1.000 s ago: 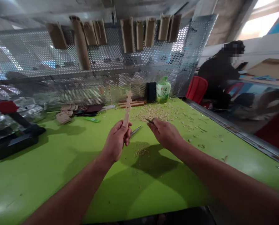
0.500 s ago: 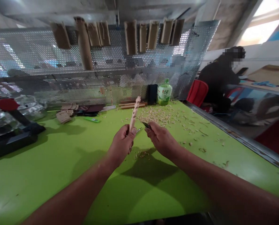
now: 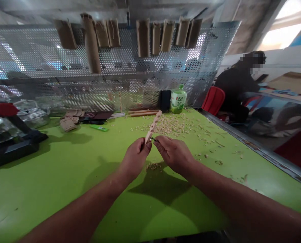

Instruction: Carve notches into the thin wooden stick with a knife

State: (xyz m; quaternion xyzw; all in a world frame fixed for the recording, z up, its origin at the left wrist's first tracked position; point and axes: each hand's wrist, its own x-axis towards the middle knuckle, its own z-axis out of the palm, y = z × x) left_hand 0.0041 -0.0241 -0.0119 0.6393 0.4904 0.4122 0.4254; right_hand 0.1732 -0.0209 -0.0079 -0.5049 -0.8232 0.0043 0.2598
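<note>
My left hand (image 3: 134, 158) is clenched around the lower end of a carved wooden stick (image 3: 152, 125), which tilts up and to the right, its notched length pointing toward the far edge of the tabletop. My right hand (image 3: 174, 154) is closed in a pinch around a small knife (image 3: 153, 139). My fingers hide most of it, and only the dark tip shows, right by the stick, though I can't tell whether it's touching the wood. My two hands are close together above the middle of the green tabletop (image 3: 51, 175). A small heap of wood shavings (image 3: 153, 166) lies just below them, and a much bigger spread of shavings (image 3: 170, 125) covers the area toward the far edge. Along that edge are two wooden strips (image 3: 142, 113), a black block (image 3: 165, 100) and a green tea bottle (image 3: 178, 100), with a green lighter (image 3: 99, 128) further left. Bamboo pieces (image 3: 142, 37) hang on a perforated metal panel (image 3: 140, 91) behind them. Beyond the right edge, a co-worker (image 3: 237, 81) sits near a red chair (image 3: 213, 100).
</note>
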